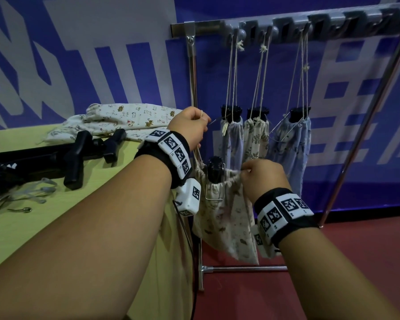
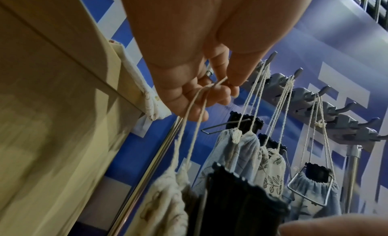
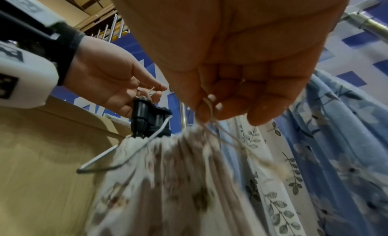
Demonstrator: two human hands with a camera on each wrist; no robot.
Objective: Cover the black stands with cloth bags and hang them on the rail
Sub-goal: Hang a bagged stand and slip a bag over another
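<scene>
A cream printed cloth bag (image 1: 225, 225) hangs between my hands with a black stand (image 1: 215, 169) sticking out of its gathered mouth. My left hand (image 1: 192, 123) is raised and pinches the bag's left drawstring (image 2: 189, 123) between thumb and fingers. My right hand (image 1: 261, 176) pinches the right drawstring (image 3: 210, 106) at the bag's mouth. Three covered stands, two pale blue (image 1: 232, 139) (image 1: 291, 144) and one leaf-printed (image 1: 255, 139), hang by cords from hooks on the grey rail (image 1: 310, 26).
On the yellow table (image 1: 44, 222) at the left lie more black stands (image 1: 74, 155), a pile of printed bags (image 1: 125, 121) and several thin metal pieces (image 1: 28, 199). The rack's chrome posts (image 1: 192, 72) stand on a red floor before a blue wall.
</scene>
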